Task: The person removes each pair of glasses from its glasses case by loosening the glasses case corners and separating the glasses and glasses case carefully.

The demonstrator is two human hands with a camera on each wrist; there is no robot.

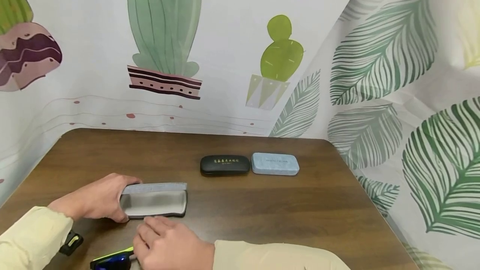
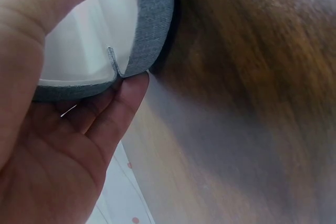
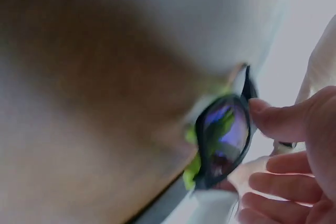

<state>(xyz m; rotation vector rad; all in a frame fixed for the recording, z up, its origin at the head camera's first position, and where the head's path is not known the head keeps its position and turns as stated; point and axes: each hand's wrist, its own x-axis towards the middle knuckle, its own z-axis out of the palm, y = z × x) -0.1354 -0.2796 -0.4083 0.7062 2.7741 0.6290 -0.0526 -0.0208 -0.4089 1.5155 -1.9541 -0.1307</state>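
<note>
My left hand (image 1: 99, 197) grips the left end of a grey glasses case (image 1: 155, 203), thumb at its front edge and fingers at the back. The case lies with its lid raised, showing a pale lining with nothing in it. In the left wrist view, the fingers bend round the end of the case (image 2: 152, 30) beside its hinge fold. Below the case, my right hand (image 1: 168, 243) pinches sunglasses (image 1: 112, 261) with dark blue lenses and yellow-green trim. The right wrist view has the thumb on the rim of the sunglasses (image 3: 223, 129), the other fingers partly spread.
Farther back on the brown wooden table (image 1: 292, 211), a black glasses case (image 1: 225, 165) and a light blue glasses case (image 1: 275, 164) lie closed, side by side. Behind the table hangs a cloth (image 1: 228, 53) printed with cacti and leaves.
</note>
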